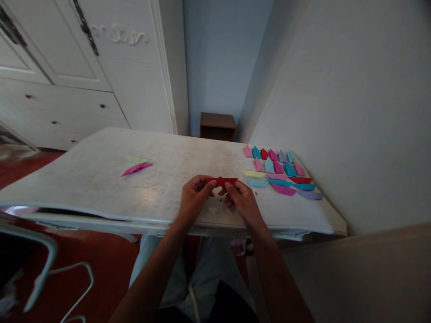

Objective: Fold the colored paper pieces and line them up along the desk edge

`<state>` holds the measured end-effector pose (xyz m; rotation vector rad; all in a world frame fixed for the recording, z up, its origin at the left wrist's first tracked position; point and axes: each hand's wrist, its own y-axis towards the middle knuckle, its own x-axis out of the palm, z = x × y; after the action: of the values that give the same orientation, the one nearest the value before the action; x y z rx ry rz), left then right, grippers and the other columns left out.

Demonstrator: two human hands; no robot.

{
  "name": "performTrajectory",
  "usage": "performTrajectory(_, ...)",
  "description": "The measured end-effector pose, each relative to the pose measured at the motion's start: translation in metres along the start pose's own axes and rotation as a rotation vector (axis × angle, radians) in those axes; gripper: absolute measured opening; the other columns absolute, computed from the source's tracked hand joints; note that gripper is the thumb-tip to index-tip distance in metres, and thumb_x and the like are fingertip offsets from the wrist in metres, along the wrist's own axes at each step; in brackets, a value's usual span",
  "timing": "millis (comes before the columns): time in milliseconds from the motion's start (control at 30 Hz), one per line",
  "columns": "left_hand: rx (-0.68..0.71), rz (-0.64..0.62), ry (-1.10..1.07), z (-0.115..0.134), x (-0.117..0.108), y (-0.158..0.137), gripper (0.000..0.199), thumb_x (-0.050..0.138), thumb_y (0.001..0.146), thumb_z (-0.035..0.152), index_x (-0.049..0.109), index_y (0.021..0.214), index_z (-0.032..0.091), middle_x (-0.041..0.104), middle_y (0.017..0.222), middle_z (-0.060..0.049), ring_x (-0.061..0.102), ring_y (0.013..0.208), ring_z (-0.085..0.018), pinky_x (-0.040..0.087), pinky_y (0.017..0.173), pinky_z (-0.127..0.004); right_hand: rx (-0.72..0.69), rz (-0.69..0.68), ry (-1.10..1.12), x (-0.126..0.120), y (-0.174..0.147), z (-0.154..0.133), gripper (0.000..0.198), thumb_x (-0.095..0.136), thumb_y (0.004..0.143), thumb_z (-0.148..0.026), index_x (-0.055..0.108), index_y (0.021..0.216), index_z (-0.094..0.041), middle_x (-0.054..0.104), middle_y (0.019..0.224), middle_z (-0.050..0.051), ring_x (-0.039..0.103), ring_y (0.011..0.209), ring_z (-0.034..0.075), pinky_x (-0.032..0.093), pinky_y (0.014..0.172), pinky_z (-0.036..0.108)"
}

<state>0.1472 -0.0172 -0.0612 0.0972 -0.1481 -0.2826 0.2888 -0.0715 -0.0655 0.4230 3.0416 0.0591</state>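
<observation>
A long, narrow piece of folded red paper [220, 181] is held level just above the table's near side. My left hand [198, 190] pinches its left part between thumb and fingers. On its right part, my right hand [239, 194] has a similar pinch. The paper is pointed at its right end and bulges a little in the middle. To the right of my hands lie several folded paper pieces in rows: upright-looking pointed ones [268, 165] at the back, and flat boat-like ones [283, 189] in front, in pink, blue, red, yellow and purple.
The white table [175, 157] runs across the view. On its left lie a magenta folded paper [137, 168] and a pale green one [137, 159]. A wall borders the right side. White cabinets [134, 67] and a brown box-like shelf [218, 123] stand beyond.
</observation>
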Motion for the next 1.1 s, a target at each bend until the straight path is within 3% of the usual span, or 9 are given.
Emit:
performTrajectory(133,-0.005,0.026,-0.022,0.001,0.000,0.000,0.027,0.073,0.073,0.035,0.066,0.086,0.013,0.067,0.070,-0.001,0.056,0.054,-0.008,0.044,0.053,-0.020,0.015,0.018,0.002,0.001,-0.002,0.000,0.041,0.059,0.082,-0.056,0.064,0.083,-0.016,0.068,0.071,0.004,0.055,0.054,0.011,0.042,0.047,0.020)
performTrajectory(667,0.014,0.012,-0.021,0.001,0.000,-0.001,0.025,0.073,0.073,0.035,0.067,0.083,0.013,0.064,0.065,0.000,0.054,0.053,-0.009,0.042,0.053,-0.021,-0.025,0.052,0.006,0.002,-0.006,0.002,0.038,0.059,0.083,-0.054,0.063,0.078,-0.016,0.067,0.069,0.003,0.053,0.051,0.010,0.041,0.045,0.020)
performTrajectory(1100,0.053,-0.062,0.052,-0.004,-0.001,0.000,0.025,0.076,0.071,0.037,0.072,0.081,0.015,0.066,0.065,-0.001,0.056,0.057,-0.011,0.044,0.055,-0.021,-0.066,0.223,0.052,0.000,-0.012,0.000,0.031,0.060,0.082,-0.047,0.057,0.071,-0.018,0.061,0.061,-0.001,0.050,0.048,0.009,0.039,0.045,0.020)
